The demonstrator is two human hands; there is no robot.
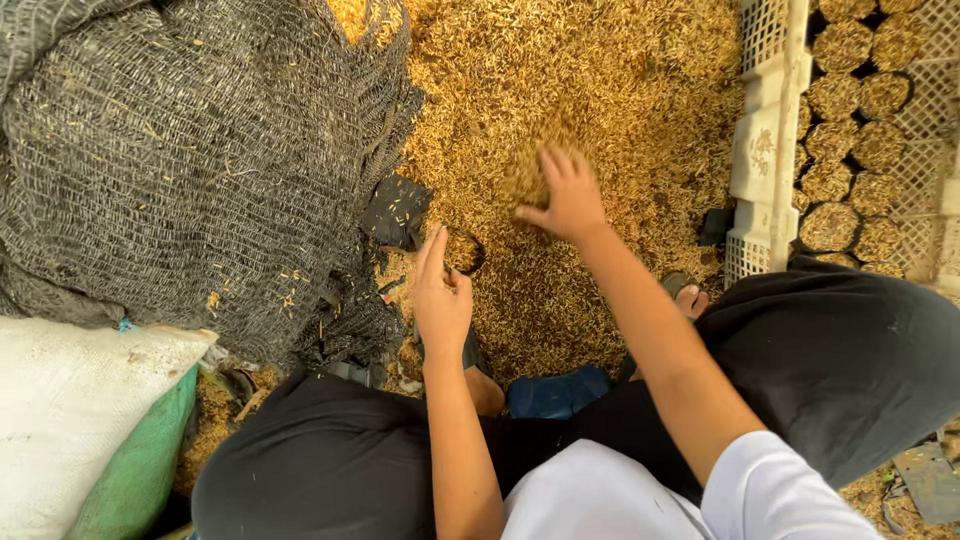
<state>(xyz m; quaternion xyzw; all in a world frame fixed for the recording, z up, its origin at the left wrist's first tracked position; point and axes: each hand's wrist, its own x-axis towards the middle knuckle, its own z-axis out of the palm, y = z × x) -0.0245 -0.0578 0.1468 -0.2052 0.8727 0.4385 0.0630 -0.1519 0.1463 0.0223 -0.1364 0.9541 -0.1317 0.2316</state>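
Knees in black trousers (pixel 330 470) are squatting while the left hand (pixel 441 296) is pinching a small black pot (pixel 463 250), the right hand (pixel 570 195) is scooping husks (pixel 580 90) half-open, and many filled pots (pixel 840 45) are sitting in the white crate (pixel 765 150).

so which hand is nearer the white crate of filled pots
Right. The right hand is spread over the husk pile, toward the white crate. The left hand is farther off, beside the dark netting.
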